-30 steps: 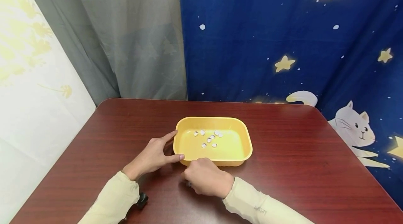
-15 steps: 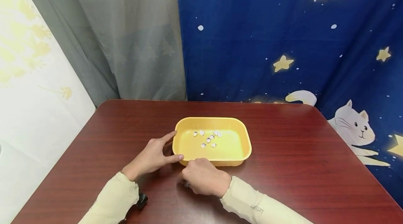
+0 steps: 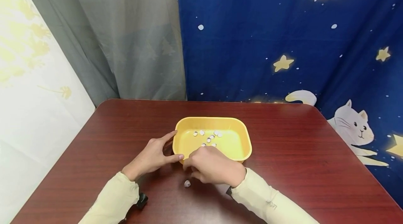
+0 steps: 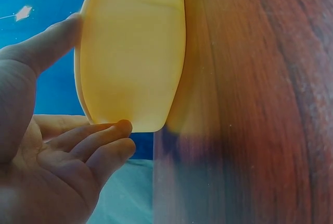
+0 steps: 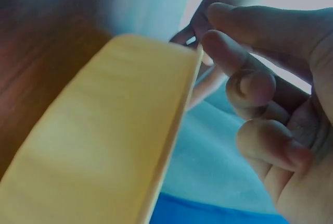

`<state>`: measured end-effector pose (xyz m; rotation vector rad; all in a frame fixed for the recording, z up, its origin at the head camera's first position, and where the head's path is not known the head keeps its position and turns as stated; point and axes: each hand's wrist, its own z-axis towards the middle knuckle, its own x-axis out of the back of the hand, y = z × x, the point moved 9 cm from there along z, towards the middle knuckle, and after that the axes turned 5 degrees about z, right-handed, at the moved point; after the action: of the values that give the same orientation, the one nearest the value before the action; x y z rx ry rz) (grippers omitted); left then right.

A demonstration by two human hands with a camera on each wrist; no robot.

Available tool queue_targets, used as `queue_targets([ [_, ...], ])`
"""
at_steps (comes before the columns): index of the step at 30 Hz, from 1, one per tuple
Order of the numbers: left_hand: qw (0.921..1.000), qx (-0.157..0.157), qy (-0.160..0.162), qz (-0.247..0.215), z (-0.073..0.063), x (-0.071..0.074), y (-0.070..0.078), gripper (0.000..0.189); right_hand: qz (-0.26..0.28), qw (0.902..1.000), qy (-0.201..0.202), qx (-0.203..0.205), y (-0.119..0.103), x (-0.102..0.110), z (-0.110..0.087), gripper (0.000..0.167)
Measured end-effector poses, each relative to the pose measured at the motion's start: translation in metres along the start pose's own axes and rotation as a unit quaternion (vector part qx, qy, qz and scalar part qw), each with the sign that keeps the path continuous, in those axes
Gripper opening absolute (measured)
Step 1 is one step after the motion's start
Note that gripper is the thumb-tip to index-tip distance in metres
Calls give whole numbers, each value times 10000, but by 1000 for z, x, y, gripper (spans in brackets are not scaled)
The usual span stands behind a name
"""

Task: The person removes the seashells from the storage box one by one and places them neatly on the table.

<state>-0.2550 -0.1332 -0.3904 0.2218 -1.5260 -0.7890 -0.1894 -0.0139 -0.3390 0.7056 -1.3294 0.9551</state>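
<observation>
A person's left hand (image 3: 152,157) touches the left end of a yellow plastic tub (image 3: 234,147), thumb and forefinger spread wide. The tub's long side runs left to right on a reddish-brown table (image 3: 289,154). The right hand (image 3: 214,166) is at the near rim, fingers loosely bent, nothing visible between thumb and forefinger. A lone shiny pebble (image 3: 187,183) lies just to the near side of these fingers, nearer the right hand; loose pebbles (image 3: 209,140) lie beyond, inside the tub.
</observation>
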Motion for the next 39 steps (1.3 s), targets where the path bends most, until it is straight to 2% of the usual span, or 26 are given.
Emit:
queue_targets([
  [3, 10000, 7, -30, -6, 0, 0, 1, 94, 129, 9997, 210, -48, 8, 9, -3, 11],
  [8, 10000, -54, -43, -67, 1, 0, 3, 94, 522, 9951, 802, -233, 31, 20, -9, 9],
  [12, 9998, -103, -58, -144, 1, 0, 4, 93, 1438, 9836, 942, -549, 59, 13, -12, 6],
  [15, 9998, -113, -96, -145, 2, -1, 4, 94, 1873, 9729, 1001, -917, 78, 7, -15, 5],
  [18, 9998, -117, -105, -146, 2, -1, 5, 94, 1795, 9701, 1095, -1216, 90, 4, -18, 5],
  [26, 9996, -50, -180, -210, 1, -2, 3, 95, 1126, 9668, 1229, -1935, 112, -3, -24, 10],
  [32, 9996, -72, -180, -192, 1, -2, 2, 95, 817, 9652, 1081, -2238, 123, -13, -25, 11],
  [39, 9995, -114, -191, -209, 2, -2, 2, 95, 662, 9588, 922, -2605, 135, -22, -26, 12],
])
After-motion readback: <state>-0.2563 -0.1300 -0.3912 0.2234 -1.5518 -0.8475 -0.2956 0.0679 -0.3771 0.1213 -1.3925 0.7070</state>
